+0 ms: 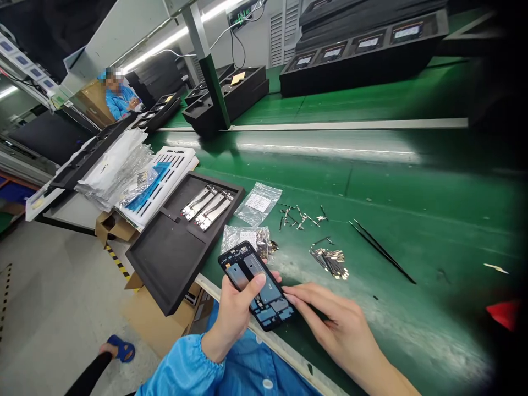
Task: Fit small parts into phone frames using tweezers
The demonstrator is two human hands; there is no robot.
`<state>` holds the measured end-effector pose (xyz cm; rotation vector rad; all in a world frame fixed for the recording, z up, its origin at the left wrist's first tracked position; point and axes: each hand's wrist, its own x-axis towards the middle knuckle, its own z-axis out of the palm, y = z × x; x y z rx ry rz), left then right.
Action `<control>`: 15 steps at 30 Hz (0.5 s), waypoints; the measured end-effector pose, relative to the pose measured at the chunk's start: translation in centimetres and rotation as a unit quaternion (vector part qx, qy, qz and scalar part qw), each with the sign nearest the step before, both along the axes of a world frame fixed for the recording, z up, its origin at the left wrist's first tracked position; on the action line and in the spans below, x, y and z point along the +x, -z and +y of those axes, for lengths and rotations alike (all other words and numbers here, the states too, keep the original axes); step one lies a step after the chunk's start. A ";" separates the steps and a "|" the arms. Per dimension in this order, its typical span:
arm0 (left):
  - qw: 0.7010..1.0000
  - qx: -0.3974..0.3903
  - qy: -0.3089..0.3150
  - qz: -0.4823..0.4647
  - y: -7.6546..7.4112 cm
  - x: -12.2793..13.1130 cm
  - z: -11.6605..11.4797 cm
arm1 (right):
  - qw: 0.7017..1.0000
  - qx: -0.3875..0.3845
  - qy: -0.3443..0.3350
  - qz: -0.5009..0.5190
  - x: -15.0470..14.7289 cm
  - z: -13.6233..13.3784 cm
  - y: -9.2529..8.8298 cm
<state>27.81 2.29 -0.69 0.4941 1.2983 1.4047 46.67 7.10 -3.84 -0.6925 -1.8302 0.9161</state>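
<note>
My left hand [235,316] grips an open phone chassis [256,286] at the near edge of the green bench, thumb lying across its inner face. My right hand [334,319] rests next to it with fingers stretched out, fingertips touching the chassis' right edge. Just beyond lie a pile of small gold flex parts [332,261] and two clear bags [258,204] of parts. Black tweezers [381,250] lie to the right.
A black foam tray [165,253] with several metal strips [208,208] overhangs the bench edge on the left. White trays and plastic bags [119,170] are stacked behind it. Black trays [358,49] line the far side. A person in blue [119,99] sits far left.
</note>
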 end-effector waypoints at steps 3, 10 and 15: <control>1.000 0.008 0.013 0.011 0.4 -0.1 -0.2 | 1.000 -0.017 -0.013 -0.013 0.2 0.1 0.1; 0.998 0.023 0.046 0.046 1.1 0.3 -0.3 | 0.999 0.004 0.009 -0.051 0.1 -0.2 0.7; 0.999 -0.002 -0.002 0.037 0.8 1.4 0.4 | 0.994 0.037 0.072 -0.067 -0.1 -0.6 0.8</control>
